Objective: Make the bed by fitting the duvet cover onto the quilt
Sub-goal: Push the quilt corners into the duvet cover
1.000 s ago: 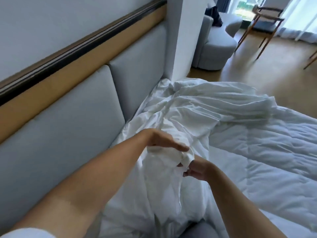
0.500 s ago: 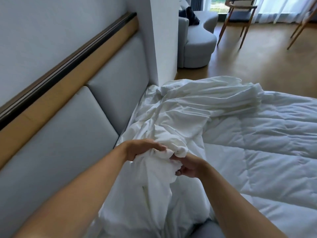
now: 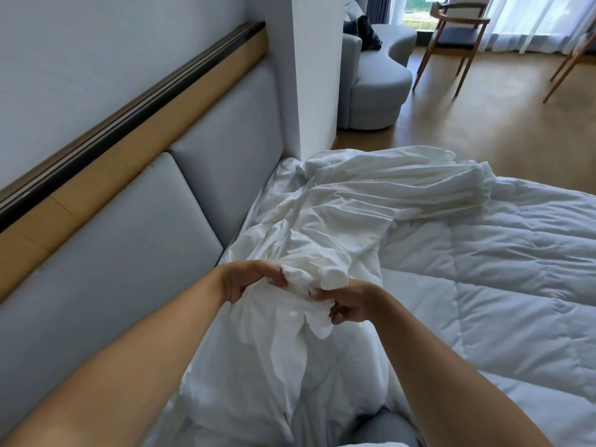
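Where the frame begins at nine o'clock, a padded grey upholstered headboard (image 3: pixel 135 240) runs diagonally under a tan wooden band with a dark rail (image 3: pixel 135 124) and a pale wall above it. Just right of centre-left, the left hand (image 3: pixel 248 280) curls its fingers round a bunched fold of the crumpled white cotton duvet cover (image 3: pixel 338 221), gripping it from above. Touching the same bunch from the four o'clock side, the right hand (image 3: pixel 350 304) pinches the cloth between thumb and curled fingers — the two hands sit close together with a twisted knot of fabric between them. Below them, toward six o'clock, the gathered cover hangs down in loose folds. The rest of the cover lies heaped along the headboard, stretching up toward twelve o'clock where it meets a white square pillar (image 3: pixel 316 75). From three to five o'clock the thick white stitched quilt (image 3: pixel 500 285) spreads flat on the bed, its near edge tucked beneath the cover's rumpled side. Farther back, at one o'clock, a rounded grey fabric armchair (image 3: pixel 377 88) stands on the light wooden floor (image 3: pixel 483 130) — beyond it, at two o'clock, a wooden-framed chair with a dark seat (image 3: pixel 454 37) sits beside sheer white curtains (image 3: pixel 532 24).
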The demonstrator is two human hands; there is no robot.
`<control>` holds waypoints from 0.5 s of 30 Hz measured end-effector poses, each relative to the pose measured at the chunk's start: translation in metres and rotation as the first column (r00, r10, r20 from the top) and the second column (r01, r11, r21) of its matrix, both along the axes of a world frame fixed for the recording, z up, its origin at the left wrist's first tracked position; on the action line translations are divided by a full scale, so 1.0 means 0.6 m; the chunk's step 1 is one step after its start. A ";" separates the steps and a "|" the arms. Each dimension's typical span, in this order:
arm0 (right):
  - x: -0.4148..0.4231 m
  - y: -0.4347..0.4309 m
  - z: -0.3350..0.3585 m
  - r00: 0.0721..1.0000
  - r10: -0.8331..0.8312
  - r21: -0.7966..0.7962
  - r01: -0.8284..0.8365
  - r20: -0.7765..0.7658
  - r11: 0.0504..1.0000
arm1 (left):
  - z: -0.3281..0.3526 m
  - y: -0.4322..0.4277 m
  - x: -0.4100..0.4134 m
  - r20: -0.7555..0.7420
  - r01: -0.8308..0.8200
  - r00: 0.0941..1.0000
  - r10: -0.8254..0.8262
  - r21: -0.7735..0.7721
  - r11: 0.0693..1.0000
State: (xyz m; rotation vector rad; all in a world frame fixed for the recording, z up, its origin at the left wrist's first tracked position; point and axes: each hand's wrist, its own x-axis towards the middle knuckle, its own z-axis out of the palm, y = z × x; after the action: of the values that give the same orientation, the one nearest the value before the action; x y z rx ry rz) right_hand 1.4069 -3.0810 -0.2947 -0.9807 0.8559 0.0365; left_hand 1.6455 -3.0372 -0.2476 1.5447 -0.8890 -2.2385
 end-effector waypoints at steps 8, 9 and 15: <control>0.014 0.003 -0.002 0.997 -0.039 0.094 0.032 0.068 0.995 | 0.015 -0.010 -0.025 0.114 -0.123 0.984 0.134 -0.097 0.988; 0.015 0.007 -0.007 0.995 -0.064 0.107 0.056 0.074 0.993 | 0.016 -0.010 -0.025 0.135 -0.119 0.982 0.130 -0.090 0.989; 0.021 0.017 -0.018 0.998 -0.051 -0.033 0.052 0.021 0.998 | 0.021 0.000 -0.006 0.115 0.108 0.988 -0.099 -0.080 0.991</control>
State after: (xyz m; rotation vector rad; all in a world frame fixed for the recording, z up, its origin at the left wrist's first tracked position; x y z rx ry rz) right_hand 1.4195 -3.0708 -0.3058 -0.9890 0.8650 -0.0319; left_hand 1.6422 -3.0369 -0.2353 1.6315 -1.1060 -2.1701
